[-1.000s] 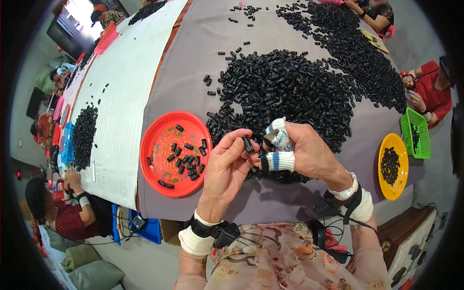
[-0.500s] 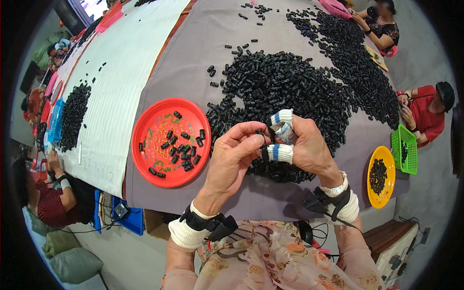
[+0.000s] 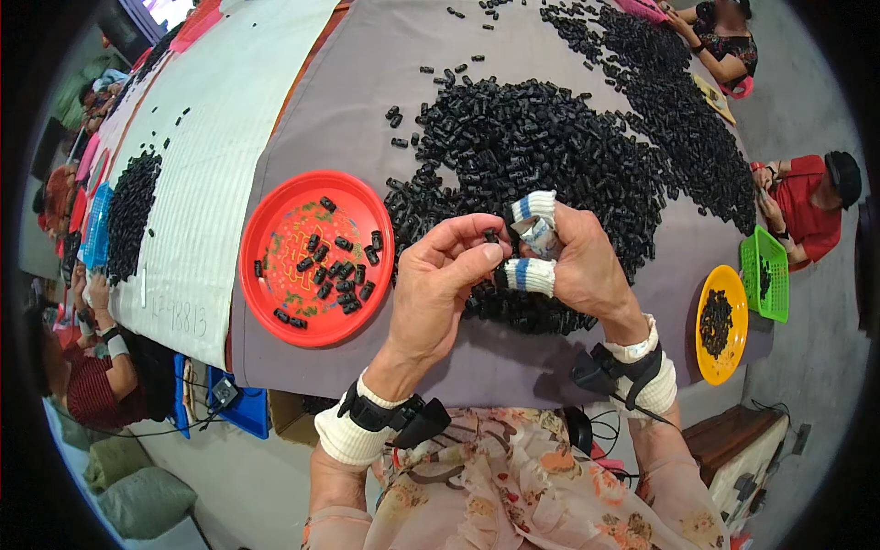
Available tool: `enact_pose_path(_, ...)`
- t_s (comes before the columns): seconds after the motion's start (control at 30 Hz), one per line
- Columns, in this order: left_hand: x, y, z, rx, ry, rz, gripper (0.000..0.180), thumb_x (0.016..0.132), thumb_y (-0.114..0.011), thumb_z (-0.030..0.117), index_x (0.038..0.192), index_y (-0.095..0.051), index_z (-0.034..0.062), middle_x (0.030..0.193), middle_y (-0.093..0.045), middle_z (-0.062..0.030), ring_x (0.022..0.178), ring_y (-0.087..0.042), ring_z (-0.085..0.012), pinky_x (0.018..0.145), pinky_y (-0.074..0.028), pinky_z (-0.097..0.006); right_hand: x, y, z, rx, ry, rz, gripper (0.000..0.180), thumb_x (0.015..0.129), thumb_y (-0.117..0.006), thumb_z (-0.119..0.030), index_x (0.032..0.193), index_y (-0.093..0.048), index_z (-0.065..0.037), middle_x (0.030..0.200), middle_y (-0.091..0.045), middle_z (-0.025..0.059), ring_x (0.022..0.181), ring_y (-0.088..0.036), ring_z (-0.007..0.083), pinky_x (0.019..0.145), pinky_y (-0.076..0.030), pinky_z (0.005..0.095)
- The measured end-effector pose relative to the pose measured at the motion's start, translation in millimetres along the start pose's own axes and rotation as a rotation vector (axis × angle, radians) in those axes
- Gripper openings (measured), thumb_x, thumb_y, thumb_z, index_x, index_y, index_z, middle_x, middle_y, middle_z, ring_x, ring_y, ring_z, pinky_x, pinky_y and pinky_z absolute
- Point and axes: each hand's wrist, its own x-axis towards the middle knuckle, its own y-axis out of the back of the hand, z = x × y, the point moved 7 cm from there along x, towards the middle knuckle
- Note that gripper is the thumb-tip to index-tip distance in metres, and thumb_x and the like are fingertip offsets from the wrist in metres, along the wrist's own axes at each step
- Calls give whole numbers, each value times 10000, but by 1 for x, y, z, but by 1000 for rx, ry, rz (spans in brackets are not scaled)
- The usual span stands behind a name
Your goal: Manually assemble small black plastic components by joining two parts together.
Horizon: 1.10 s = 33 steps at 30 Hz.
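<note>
Between the thumb and index finger of my left hand [image 3: 423,289] I pinch a small black ribbed cylinder piece [image 3: 492,238]. Close by, at the same height, is my right hand [image 3: 591,266]. White finger covers with blue stripes [image 3: 530,275] wrap its thumb and forefinger, which are bent toward the piece. Something dark shows at their tips, too small to make out. Both hands are above the near edge of a large pile of black pieces [image 3: 541,137]. A round red plate [image 3: 266,298] left of my hands holds several similar pieces.
A yellow plate [image 3: 720,371] with small dark bits and a green basket [image 3: 777,284] stand at the right. A co-worker in red [image 3: 811,206] sits beyond them. At the left, a co-worker's hands [image 3: 96,293] work by a white-covered table [image 3: 211,174]. Blue bins [image 3: 249,414] stand below.
The view has shifted slightly, so the table and plate appear a little higher and further left. My hands stay close together, and the black piece shows more clearly in my left fingers.
</note>
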Motion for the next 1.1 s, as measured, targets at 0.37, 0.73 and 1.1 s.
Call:
enact_pose_path(0.37,6,3,-10,-67,22,-13,245,829,-562,43,1071,-571,4,923,-620,-60,799,-564,-80,690,-436,-197,0,0,3,14,31,17,283,672,-722,-119,881,-562,-14,667,-588,58,571,-544,121,536,-448,264)
enact_pose_path(0.73,8,7,-18,-203,40,-48,319,823,-548,-4,1137,-490,5,981,-601,-98,887,-578,-134,763,-458,-254,0,-4,11,87,71,43,282,691,-692,-112,908,-553,4,647,-598,89,561,-572,149,541,-467,285)
enact_pose_path(1.1,12,5,-25,-306,62,-158,406,810,-589,-1,1186,-439,24,1042,-581,-90,952,-574,-169,860,-450,-310,-2,-6,17,151,68,-18,293,676,-690,-94,927,-564,-11,595,-563,74,513,-507,108,499,-432,273)
